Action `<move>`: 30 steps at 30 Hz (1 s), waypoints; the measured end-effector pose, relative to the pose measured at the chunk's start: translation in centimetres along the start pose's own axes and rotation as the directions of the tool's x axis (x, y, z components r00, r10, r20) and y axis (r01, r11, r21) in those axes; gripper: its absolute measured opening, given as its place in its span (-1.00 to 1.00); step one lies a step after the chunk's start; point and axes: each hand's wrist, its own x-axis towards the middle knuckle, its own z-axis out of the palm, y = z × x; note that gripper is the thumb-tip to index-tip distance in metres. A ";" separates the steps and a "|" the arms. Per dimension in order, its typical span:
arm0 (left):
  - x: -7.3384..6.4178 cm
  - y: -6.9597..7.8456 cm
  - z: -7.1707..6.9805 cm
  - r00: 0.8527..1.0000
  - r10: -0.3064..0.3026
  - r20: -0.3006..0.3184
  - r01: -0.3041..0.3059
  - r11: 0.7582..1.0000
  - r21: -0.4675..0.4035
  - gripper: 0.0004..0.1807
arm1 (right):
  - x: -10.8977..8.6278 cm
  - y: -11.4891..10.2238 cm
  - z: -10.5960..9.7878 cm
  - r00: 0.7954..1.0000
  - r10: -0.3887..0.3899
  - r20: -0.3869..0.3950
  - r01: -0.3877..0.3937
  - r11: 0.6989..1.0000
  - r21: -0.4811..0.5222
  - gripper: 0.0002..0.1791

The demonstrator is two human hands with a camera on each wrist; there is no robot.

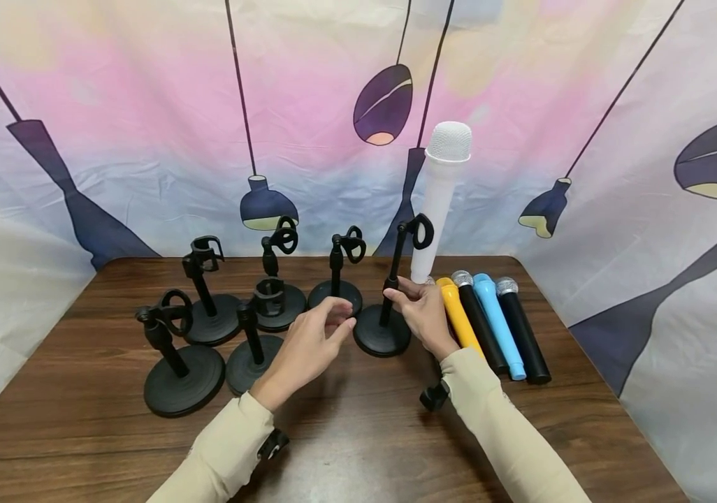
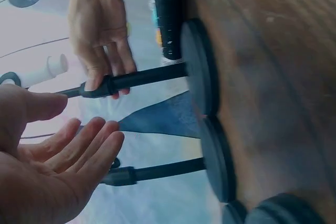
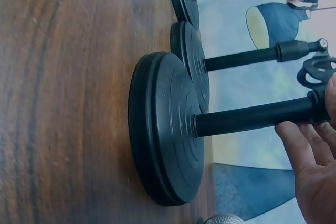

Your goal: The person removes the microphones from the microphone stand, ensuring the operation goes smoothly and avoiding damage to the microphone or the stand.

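Note:
My right hand (image 1: 423, 314) pinches the collar of a black desk microphone stand (image 1: 382, 334), whose round base rests on the table. A white microphone (image 1: 435, 202) stands tilted at the stand's top clip (image 1: 423, 232) and appears held in it, its lower end raised off the table in the left wrist view. My left hand (image 1: 308, 346) hovers to the left of that stand, thumb and fingers apart, holding nothing. Behind its fingertips is another black stand (image 1: 335, 279) with an empty clip. The right wrist view shows the gripped stand's base (image 3: 168, 129) close up.
Several more black stands, such as the front left one (image 1: 184, 381), occupy the table's left half. On the right lie a yellow microphone (image 1: 459, 314), a black one (image 1: 481, 325), a light-blue one (image 1: 500, 328) and another black one (image 1: 524, 335). A printed cloth (image 1: 163, 105) hangs behind.

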 end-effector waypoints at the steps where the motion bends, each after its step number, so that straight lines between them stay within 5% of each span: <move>1: 0.1 0.3 -0.2 1.000 0.006 -0.008 -0.006 1.000 -0.008 -0.70 | 0.1 0.5 0.0 1.000 -0.003 0.002 0.003 1.000 0.011 -0.47; 10: 1.5 2.9 -1.3 0.995 0.078 -0.059 -0.083 0.993 -0.083 -0.63 | -1.0 0.6 0.7 0.998 -0.049 0.029 0.049 0.999 0.007 -0.53; 19: 3.3 5.3 -1.9 0.974 0.184 -0.129 -0.196 0.977 -0.086 -0.49 | -1.8 0.3 2.2 0.988 -0.116 0.104 0.112 0.993 0.045 -0.56; 30: 4.4 6.5 -2.6 0.966 0.202 -0.164 -0.212 0.976 -0.047 -0.55 | -2.8 -0.4 3.8 0.975 -0.122 0.185 0.112 0.992 0.066 -0.63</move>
